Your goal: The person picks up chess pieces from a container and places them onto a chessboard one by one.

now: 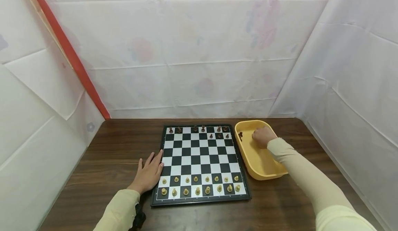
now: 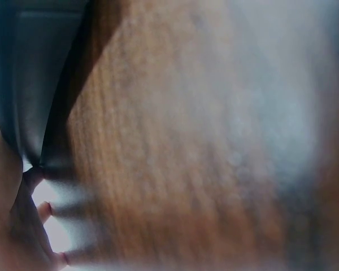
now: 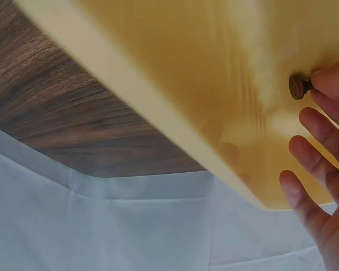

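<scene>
Centrally on the dark wooden table (image 1: 109,155) lies a chessboard (image 1: 199,162), its near edge short of the table's front edge and a broad strip of bare wood to its left. White sheeting (image 1: 199,58) closes the table in at the back and on both sides, and a red strip (image 1: 68,51) slants down the back left corner. A yellow tray (image 1: 258,162) sits just beside the board's right edge, with bare wood between it and the right-hand sheeting.

Light pieces (image 1: 199,185) fill the two nearest rows of the board; dark pieces (image 1: 199,130) stand along the far rows, with gaps among them. The middle rows are bare.

The right hand (image 1: 263,136) reaches into the far end of the tray, the sleeved forearm coming in across its near right rim. From the right wrist view, its grip is a pinch on a dark piece (image 3: 298,87) at the fingertips, against the tray's inner wall, while the other fingers (image 3: 319,127) stay spread and straight. Another dark piece (image 1: 240,134) lies in the tray's far left corner, near that hand.

The left hand (image 1: 148,174) rests flat on the table, palm down, fingers straight and slightly spread, fingertips touching the board's left edge; its grip is slack and holds nothing. The left wrist view is blurred and shows only wood grain and fingertips.
</scene>
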